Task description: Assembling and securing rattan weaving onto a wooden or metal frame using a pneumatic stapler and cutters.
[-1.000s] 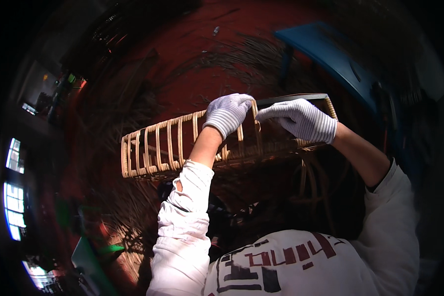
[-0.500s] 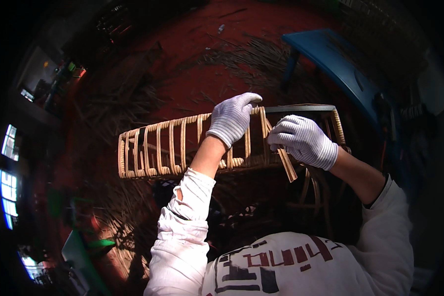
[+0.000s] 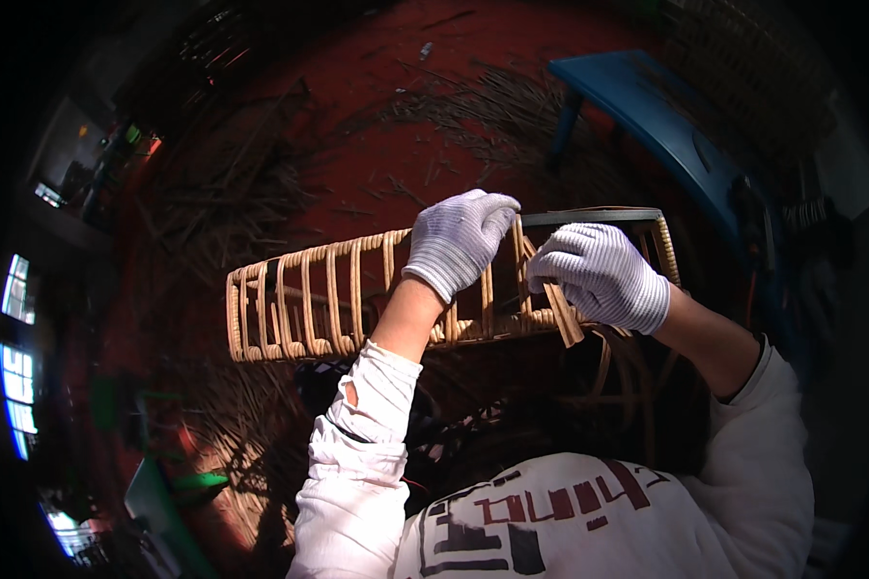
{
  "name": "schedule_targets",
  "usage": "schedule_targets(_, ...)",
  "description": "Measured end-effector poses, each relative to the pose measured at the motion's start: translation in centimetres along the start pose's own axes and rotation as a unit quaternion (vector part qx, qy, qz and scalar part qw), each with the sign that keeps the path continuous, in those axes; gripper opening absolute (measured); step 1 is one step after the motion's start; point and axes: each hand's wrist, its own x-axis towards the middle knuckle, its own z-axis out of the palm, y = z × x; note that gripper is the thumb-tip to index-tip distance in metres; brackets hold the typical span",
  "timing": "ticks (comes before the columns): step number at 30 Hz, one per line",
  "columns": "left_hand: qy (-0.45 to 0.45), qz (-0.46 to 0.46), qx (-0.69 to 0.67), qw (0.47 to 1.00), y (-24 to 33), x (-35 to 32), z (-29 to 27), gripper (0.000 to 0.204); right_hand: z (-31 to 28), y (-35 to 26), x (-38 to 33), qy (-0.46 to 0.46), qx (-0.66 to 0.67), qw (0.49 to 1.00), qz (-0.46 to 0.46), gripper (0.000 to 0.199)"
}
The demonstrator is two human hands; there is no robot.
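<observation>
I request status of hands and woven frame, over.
Left hand on top edge of woven frame. Right hand pinching tan strip. Grey top bar bare at right. No obstruction seen.

Right grip (image 3: 601, 275), posture and content altered.
Fingers: outstretched one second ago, now curled on strip (image 3: 563, 317). Strip: flat loose end newly in view, slanting down below the knuckles.
</observation>
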Motion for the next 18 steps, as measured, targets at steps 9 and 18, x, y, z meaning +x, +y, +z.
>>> schedule_targets(9,-0.021,0.037,0.080,0.996,0.7,0.3,0.0,0.023,-1.9,8.0,6.6,0.066,0.136,0.948,0.282,0.023)
schedule_targets(18,0.009,0.024,0.108,0.994,0.9,1.2,0.9,0.025,4.4,14.9,7.5,-0.128,0.046,0.915,0.381,0.024)
